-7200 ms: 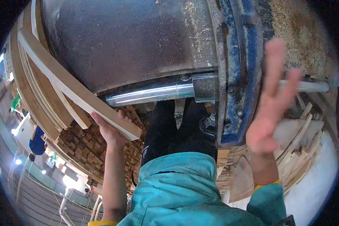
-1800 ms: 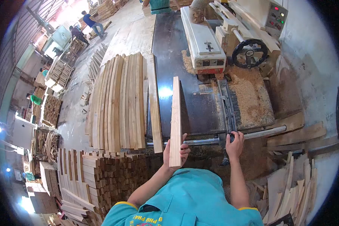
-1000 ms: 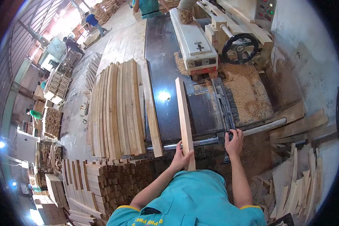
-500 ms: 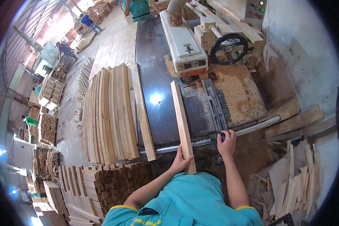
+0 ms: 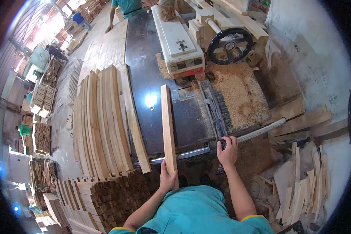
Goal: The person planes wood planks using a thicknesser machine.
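Note:
My left hand (image 5: 167, 178) is closed around the near end of a pale wooden strip (image 5: 167, 124), whose far end reaches over the dark machine table (image 5: 144, 117). My right hand (image 5: 227, 152) has its fingers curled on the near end of the metal guide fence (image 5: 211, 105), by the round steel rail (image 5: 191, 153); the part under the fingers is hidden. The strip lies left of the fence, apart from it. Ahead of the fence stands the white machine housing (image 5: 179, 46).
Long boards (image 5: 101, 124) lie side by side on the left, with one single board (image 5: 135, 121) nearer the table. A black handwheel (image 5: 230, 45) and sawdust (image 5: 238, 97) are at right. Stacked wood (image 5: 113, 202) and offcuts (image 5: 300, 183) flank me. A co-worker (image 5: 130, 7) stands at the far end.
The strip in my left hand has shifted left, away from the fence. My right hand stays at the fence end. The co-worker's arm now reaches down to the far tabletop. My view has turned slightly.

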Demonstrator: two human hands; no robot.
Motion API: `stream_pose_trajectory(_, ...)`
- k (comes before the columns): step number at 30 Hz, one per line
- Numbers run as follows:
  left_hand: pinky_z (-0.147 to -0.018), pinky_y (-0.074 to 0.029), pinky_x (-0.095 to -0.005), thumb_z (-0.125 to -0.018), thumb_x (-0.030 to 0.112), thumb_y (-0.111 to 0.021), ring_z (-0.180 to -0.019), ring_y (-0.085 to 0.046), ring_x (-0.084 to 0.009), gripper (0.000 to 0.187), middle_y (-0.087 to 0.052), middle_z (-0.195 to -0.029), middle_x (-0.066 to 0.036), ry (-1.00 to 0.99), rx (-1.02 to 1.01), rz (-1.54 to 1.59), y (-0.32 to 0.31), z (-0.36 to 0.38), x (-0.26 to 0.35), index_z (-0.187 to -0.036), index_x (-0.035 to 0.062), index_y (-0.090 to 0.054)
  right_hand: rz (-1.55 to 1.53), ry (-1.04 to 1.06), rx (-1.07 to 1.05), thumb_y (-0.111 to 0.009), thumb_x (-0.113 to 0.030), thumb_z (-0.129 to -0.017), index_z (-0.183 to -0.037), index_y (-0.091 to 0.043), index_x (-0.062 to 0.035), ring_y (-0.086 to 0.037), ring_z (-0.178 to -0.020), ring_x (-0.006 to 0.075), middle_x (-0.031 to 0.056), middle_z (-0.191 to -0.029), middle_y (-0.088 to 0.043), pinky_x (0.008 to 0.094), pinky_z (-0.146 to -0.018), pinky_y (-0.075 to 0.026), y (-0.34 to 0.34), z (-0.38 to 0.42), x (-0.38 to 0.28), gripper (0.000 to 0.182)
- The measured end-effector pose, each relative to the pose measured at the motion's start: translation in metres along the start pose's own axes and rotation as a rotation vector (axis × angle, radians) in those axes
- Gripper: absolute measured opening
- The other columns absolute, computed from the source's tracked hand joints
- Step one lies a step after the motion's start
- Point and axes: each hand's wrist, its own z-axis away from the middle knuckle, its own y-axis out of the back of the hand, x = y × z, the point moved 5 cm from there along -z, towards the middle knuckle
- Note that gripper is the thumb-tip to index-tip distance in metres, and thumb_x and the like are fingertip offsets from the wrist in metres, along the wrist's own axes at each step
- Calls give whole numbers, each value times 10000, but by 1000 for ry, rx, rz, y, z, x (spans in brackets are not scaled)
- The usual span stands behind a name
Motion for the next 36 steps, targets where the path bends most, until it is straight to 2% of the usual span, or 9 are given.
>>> stream_pose_trajectory(11,-1053,-479,-406,-894,38,-680,-1247,-538,-243,856,-477,-1393,-155,255,8,112,3,21,-19,-1601,50,-197,74,38,-85,-787,-303,-861,-1223,-598,-75,-464,-1231,446,192,-1329,-476,569,-1022,-418,-12,-5,0,468)
stream_pose_trajectory(15,-1110,-435,-399,-931,103,-704,-1298,-524,-251,880,-458,-1448,-165,216,1,108,0,21,-12,-1611,15,-153,32,53,-77,-820,-247,-831,-1197,-581,-97,-478,-1224,445,210,-1322,-499,561,-1026,-406,-18,-7,7,461)
stream_pose_trajectory(17,-1004,-503,-388,-948,279,-744,-1226,-567,-235,930,-493,-1410,-145,184,35,54,1,24,-28,-1630,70,-147,23,52,-72,-830,-228,-818,-1166,-572,-103,-487,-1211,441,216,-1319,-508,549,-1012,-406,-25,-3,15,451)
stream_pose_trajectory(19,-1118,-446,-462,-897,354,-830,-1329,-528,-287,973,-510,-1512,-83,352,89,226,-4,39,-47,-1645,234,-219,19,-14,-96,-824,-229,-830,-1093,-581,-91,-484,-1199,444,230,-1316,-500,556,-996,-402,-25,0,15,384)
stream_pose_trajectory(21,-1117,-449,-445,-877,401,-839,-1313,-542,-294,996,-535,-1480,-114,273,98,235,-15,16,-61,-1638,208,-227,40,-28,-90,-831,-198,-809,-1053,-568,-81,-483,-1208,447,239,-1309,-501,540,-1017,-390,-24,2,12,377)
stream_pose_trajectory(23,-1113,-446,-446,-881,400,-832,-1312,-536,-291,998,-526,-1480,-115,258,-2,142,-23,-7,-89,-1639,202,-213,46,-47,-67,-837,-167,-788,-1013,-556,-70,-482,-1217,450,249,-1303,-502,525,-1037,-378,-26,-2,11,373)
stream_pose_trajectory(25,-1108,-443,-448,-885,400,-824,-1312,-530,-288,1001,-516,-1480,-117,252,-83,37,-25,-12,-110,-1640,196,-200,58,76,-43,-808,-373,-912,-1005,-544,-84,-529,-1126,423,160,-1101,-544,593,-948,-398,-24,-7,11,403)
stream_pose_trajectory(29,-1099,-437,-450,-893,398,-809,-1311,-518,-281,1006,-498,-1481,-119,258,-243,-160,-20,10,-143,-1642,184,-173,109,166,-36,-803,-337,-923,-981,-544,-90,-537,-1118,421,164,-1024,-544,577,-917,-417,-23,-7,8,362)
stream_pose_trajectory(36,-1084,-427,-454,-908,395,-784,-1310,-497,-270,1016,-465,-1481,-123,294,-484,-484,-6,102,-259,-1646,163,-125,46,88,-45,-826,-294,-901,-998,-561,-80,-545,-1153,432,206,-1189,-553,549,-938,-439,-23,0,9,354)
